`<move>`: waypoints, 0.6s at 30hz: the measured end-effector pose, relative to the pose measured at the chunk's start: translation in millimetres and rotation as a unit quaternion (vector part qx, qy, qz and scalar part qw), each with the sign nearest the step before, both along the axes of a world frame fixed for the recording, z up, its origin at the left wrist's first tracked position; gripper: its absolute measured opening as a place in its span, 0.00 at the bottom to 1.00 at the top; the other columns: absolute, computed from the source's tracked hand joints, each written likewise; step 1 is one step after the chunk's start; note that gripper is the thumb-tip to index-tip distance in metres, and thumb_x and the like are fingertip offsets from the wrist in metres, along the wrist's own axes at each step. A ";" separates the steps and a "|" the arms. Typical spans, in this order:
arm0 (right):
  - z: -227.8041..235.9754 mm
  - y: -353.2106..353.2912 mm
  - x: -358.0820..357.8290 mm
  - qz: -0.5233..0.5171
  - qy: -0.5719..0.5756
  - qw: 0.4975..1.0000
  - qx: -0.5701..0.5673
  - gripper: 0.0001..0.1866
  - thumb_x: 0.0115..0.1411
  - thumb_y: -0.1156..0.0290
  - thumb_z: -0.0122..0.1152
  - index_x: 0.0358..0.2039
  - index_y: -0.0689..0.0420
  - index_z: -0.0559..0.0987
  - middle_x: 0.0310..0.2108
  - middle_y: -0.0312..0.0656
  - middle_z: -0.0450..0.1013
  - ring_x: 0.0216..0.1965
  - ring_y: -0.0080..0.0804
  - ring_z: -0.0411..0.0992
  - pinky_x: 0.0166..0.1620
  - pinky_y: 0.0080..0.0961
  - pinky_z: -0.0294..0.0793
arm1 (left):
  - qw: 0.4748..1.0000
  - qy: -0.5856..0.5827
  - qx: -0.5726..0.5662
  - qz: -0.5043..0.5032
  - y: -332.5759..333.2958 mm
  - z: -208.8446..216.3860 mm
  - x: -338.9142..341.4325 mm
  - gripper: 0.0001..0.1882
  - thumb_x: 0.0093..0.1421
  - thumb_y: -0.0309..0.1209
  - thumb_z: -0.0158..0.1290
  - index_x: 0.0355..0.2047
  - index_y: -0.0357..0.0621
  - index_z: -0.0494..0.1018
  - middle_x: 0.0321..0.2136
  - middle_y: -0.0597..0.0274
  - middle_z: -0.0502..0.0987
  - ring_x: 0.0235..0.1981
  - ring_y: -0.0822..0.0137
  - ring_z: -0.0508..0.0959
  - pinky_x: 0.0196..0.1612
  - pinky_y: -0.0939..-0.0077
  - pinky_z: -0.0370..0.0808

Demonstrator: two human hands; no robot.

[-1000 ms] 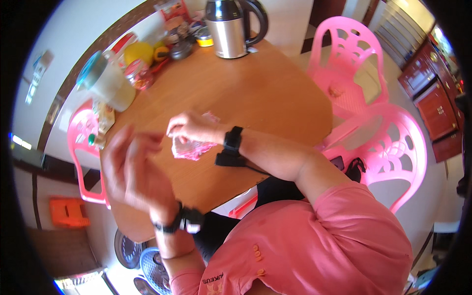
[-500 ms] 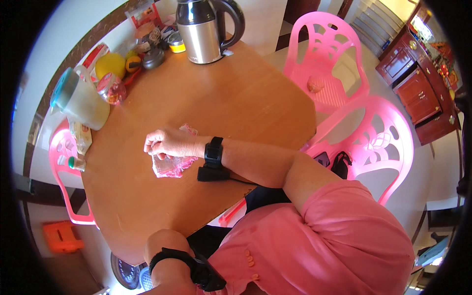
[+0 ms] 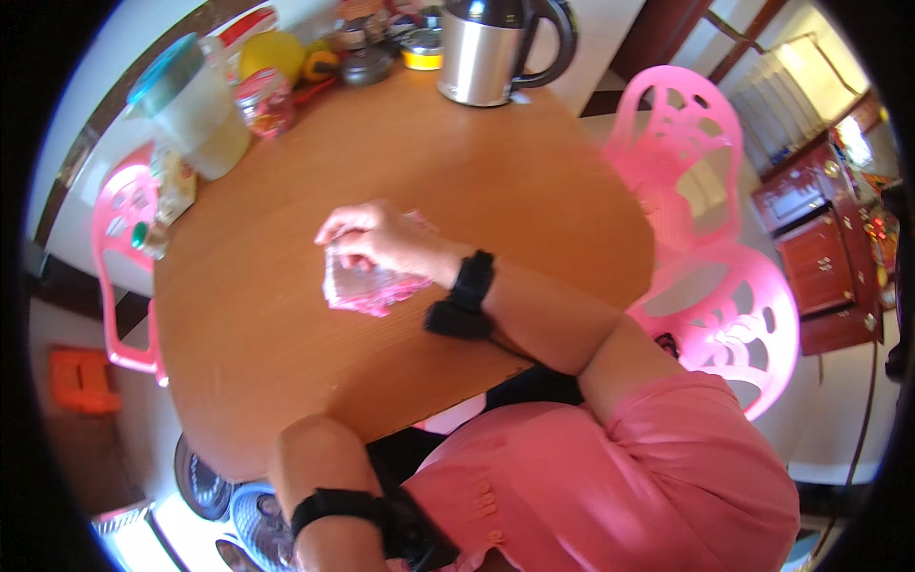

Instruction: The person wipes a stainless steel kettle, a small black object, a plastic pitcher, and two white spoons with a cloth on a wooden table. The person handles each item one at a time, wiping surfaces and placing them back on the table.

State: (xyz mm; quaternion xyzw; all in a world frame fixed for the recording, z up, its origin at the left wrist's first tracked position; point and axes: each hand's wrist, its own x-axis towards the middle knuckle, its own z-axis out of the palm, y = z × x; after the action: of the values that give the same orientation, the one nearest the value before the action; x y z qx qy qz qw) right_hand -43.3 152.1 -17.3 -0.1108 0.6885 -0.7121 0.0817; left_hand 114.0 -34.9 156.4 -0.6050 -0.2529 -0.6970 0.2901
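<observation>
Pink plastic chairs (image 3: 667, 214) stand around a brown wooden table (image 3: 515, 191), where the person's right hand (image 3: 360, 236) is over a crumpled pink-and-white cloth or wrapper (image 3: 367, 291). Its fingers are curled in against the piece; whether they pinch it cannot be told. The left hand is out of sight, with only a bent left arm (image 3: 319, 448) showing past the table's near edge, so its state is unknown. If the right hand slid sideways without a firm pinch, the thin-looking piece could bunch or slip loose. The black wrist device (image 3: 457, 321) trails a wire that might snag on the table's edge if the arm pulled back. Along the far side, well apart from the hand, stand a steel electric kettle (image 3: 481, 62), a teal-lidded pitcher (image 3: 205, 133) and a jar (image 3: 265, 103). Beyond the chairs is a reddish-brown cabinet (image 3: 818, 262).
</observation>
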 end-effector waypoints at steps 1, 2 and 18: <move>-0.8 -0.1 -0.3 0.004 -0.002 1.000 -0.009 0.08 0.66 0.71 0.60 0.41 0.62 0.81 0.26 0.38 0.77 0.25 0.18 0.72 0.28 0.18 0.72 | 1.000 0.002 -0.010 0.014 0.3 -0.3 1.4 0.16 0.62 0.30 0.54 0.50 0.41 0.68 0.50 0.57 0.70 0.54 0.63 0.70 0.51 0.66 0.68; -1.7 0.4 -1.3 0.009 0.014 1.000 -0.016 0.08 0.66 0.71 0.60 0.41 0.62 0.80 0.26 0.37 0.77 0.24 0.18 0.72 0.28 0.17 0.71 | 0.999 0.005 -0.020 0.029 1.2 -0.9 3.2 0.16 0.62 0.29 0.53 0.50 0.41 0.69 0.50 0.57 0.70 0.53 0.63 0.70 0.51 0.66 0.69; -3.5 6.1 0.2 -0.003 0.045 0.999 0.007 0.11 0.67 0.73 0.54 0.45 0.61 0.80 0.25 0.34 0.73 0.23 0.17 0.68 0.30 0.15 0.70 | 0.949 0.077 -0.104 0.288 -38.2 35.9 56.0 0.11 0.61 0.25 0.52 0.44 0.39 0.71 0.46 0.55 0.73 0.48 0.64 0.73 0.46 0.69 0.71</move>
State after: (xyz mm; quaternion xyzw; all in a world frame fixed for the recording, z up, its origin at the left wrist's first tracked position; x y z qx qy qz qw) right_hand -43.2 158.2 -20.8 -0.1399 0.6970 -0.7016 0.0489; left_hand 169.9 -73.1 192.3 -0.5849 -0.4643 -0.5048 0.4331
